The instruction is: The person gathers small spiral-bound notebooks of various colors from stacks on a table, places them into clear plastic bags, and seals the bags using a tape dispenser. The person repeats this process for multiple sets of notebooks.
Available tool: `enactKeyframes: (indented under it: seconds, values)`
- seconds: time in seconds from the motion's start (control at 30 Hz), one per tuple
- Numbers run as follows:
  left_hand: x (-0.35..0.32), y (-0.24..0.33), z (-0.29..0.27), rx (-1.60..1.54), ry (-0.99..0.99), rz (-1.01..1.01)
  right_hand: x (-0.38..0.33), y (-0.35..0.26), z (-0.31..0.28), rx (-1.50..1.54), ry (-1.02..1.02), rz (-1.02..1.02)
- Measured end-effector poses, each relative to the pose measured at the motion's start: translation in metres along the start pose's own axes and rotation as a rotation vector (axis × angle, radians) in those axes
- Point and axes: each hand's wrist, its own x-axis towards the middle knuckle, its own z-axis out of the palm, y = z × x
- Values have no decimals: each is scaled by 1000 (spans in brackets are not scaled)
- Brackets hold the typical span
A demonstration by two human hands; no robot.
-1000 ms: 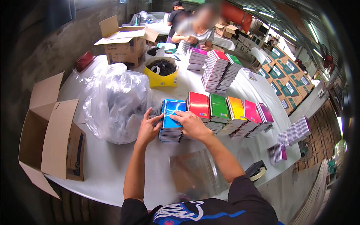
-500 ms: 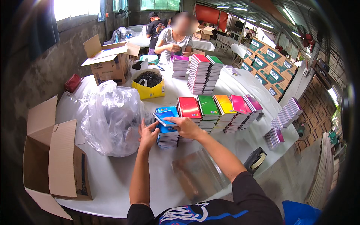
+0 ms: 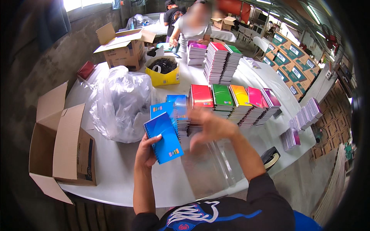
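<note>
A blue spiral notebook (image 3: pixel 166 140) is gripped in my left hand (image 3: pixel 146 151), its thumb lying on the cover. Another blue notebook (image 3: pixel 158 108) shows just behind it; whether I hold that one too, I cannot tell. My right hand (image 3: pixel 219 125), blurred by motion, hovers before the row of notebooks, thumb and fingers apart with nothing seen between them. Beyond my hands stand stacks of notebooks, from left to right blue (image 3: pixel 178 102), red (image 3: pixel 201 96), green (image 3: pixel 222 95), yellow (image 3: pixel 240 95), pink (image 3: pixel 255 96) and purple (image 3: pixel 271 97).
To the left are a clear plastic bag bundle (image 3: pixel 121 104) and an open carton (image 3: pixel 67 142). A yellow container (image 3: pixel 165 77) holds dark material. Clear plastic sleeves (image 3: pixel 210 173) lie near me, beside a tape dispenser (image 3: pixel 270 158). Across the table a person (image 3: pixel 192 30) sits behind taller stacks.
My left hand has drawn back toward me with the blue notebook, which was over the blue stack. My right hand has come off it and moved right. The view has shifted.
</note>
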Motion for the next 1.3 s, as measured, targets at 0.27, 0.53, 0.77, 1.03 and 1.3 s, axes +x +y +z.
enactKeyframes:
  seconds: [0.27,0.53,0.77,1.03,1.3]
  values:
    - [-12,-18,6,-127,65,42,-20,143,10,-376,37,557]
    - [8,-37,33,-126,109,38,-29,133,-32,62,192,583]
    - [17,-46,40,-500,-148,-5,-29,11,-4,-449,396,75]
    - [8,-64,64,-75,-16,24,-69,88,-36,-182,270,326]
    - [16,-69,62,-67,-47,-20,-104,154,-44,-313,85,662]
